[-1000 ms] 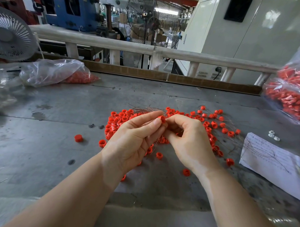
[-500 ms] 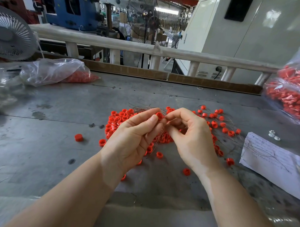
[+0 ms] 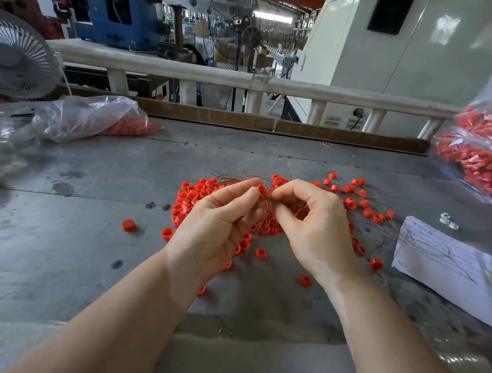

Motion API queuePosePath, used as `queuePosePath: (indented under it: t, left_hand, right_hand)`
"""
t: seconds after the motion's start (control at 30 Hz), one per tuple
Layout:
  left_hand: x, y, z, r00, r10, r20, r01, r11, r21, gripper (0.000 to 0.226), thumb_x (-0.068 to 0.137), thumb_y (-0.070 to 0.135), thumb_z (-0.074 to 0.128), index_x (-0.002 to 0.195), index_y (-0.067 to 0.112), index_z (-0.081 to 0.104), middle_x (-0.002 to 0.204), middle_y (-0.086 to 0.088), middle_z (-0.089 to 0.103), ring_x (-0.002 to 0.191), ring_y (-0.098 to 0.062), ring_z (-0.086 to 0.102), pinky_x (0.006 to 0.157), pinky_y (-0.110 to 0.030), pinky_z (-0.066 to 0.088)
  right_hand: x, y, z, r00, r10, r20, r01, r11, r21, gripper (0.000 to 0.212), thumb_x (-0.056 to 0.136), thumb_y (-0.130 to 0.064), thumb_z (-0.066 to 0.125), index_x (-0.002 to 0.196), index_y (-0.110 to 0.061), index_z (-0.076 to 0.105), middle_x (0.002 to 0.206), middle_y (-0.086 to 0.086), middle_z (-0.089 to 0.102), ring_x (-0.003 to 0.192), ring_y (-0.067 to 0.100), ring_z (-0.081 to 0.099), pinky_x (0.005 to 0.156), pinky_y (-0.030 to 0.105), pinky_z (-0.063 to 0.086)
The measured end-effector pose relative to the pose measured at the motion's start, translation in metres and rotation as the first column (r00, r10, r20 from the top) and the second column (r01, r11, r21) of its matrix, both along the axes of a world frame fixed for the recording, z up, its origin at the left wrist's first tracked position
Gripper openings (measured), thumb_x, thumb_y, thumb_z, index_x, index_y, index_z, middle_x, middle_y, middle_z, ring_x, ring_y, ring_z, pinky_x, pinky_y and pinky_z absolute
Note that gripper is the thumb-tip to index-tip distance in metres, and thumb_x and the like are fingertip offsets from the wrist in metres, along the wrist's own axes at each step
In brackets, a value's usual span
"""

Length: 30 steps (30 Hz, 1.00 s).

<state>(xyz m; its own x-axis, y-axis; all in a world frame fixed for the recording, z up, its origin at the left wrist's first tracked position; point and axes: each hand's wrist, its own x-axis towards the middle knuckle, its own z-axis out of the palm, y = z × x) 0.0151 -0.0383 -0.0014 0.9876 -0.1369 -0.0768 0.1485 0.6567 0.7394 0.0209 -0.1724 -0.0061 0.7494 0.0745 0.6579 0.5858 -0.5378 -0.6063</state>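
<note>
The gray desk (image 3: 83,250) stands in a big workshop. The left hand (image 3: 218,227) pinches a red cap (image 3: 263,190); I cannot tell which way it opens. The right hand (image 3: 318,230) pinches thin wire (image 3: 267,212) just beside it.

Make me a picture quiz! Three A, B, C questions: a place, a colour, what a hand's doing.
1. Where on the grey metal table is the white paper sheet? A. left B. right C. middle
2. What colour are the small round plastic caps? A. red B. blue C. green
3. What is the left hand doing? A. lying flat B. holding a bag C. pinching a cap
B, beside the right hand, which pinches thin copper wire; A, the heap is red; C, fingertips grip one cap.
</note>
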Motion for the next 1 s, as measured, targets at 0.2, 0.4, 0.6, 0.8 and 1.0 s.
queuePosePath:
  t: [0.2,0.4,0.6,0.8,1.0]
  left_hand:
    - [0.0018,0.0019,-0.0003,0.999,-0.052,-0.012,0.052,0.998,-0.048,0.019,0.067,0.005,0.059,0.074,0.008,0.077,0.074,-0.007,0.072,0.066,-0.01,0.07,0.059,-0.014,0.054]
    - [0.0026,0.0032,0.0018,0.996,-0.078,-0.048,0.074,0.994,-0.081,0.022,0.069,0.003,0.055,0.073,0.005,0.076,0.074,-0.01,0.072,0.067,-0.014,0.071,0.059,-0.017,0.056]
    - [0.0014,0.004,0.0024,0.994,-0.08,-0.072,0.071,0.991,-0.115,0.023,0.07,0.0,0.053,0.083,-0.001,0.071,0.073,-0.013,0.07,0.064,-0.015,0.07,0.06,-0.019,0.057]
    - [0.0024,0.0045,0.0006,0.996,-0.077,-0.05,0.074,0.995,-0.068,0.022,0.065,0.0,0.057,0.077,0.002,0.076,0.077,-0.013,0.072,0.067,-0.014,0.071,0.06,-0.018,0.056]
    - [0.0033,0.0048,-0.0013,0.997,-0.072,-0.032,0.071,0.997,-0.027,0.023,0.066,0.0,0.058,0.078,0.004,0.076,0.08,-0.013,0.073,0.071,-0.014,0.071,0.059,-0.016,0.055]
  right_hand:
    - [0.0002,-0.0002,0.0,1.0,0.016,-0.021,-0.016,1.0,0.006,0.019,0.079,0.003,0.064,0.076,-0.016,0.067,0.067,-0.007,0.063,0.061,0.006,0.055,0.06,0.014,0.043]
    - [-0.0003,-0.0001,0.001,0.999,0.02,-0.036,-0.02,1.0,0.012,0.017,0.079,0.003,0.065,0.076,-0.014,0.068,0.067,-0.006,0.063,0.061,0.008,0.055,0.059,0.016,0.044]
    - [-0.0008,-0.0006,0.0008,0.999,0.019,-0.03,-0.019,1.0,0.007,0.018,0.079,0.003,0.064,0.077,-0.014,0.068,0.068,-0.004,0.064,0.062,0.01,0.056,0.059,0.018,0.046]
    - [0.0,-0.0009,0.0006,0.999,0.019,-0.027,-0.019,1.0,-0.006,0.017,0.08,0.003,0.064,0.077,-0.014,0.068,0.068,-0.004,0.064,0.062,0.01,0.057,0.059,0.02,0.047]
    - [-0.0011,-0.0013,0.0008,1.0,0.01,-0.026,-0.011,1.0,-0.013,0.019,0.079,0.003,0.063,0.077,-0.015,0.068,0.07,-0.004,0.065,0.064,0.011,0.058,0.06,0.024,0.049]
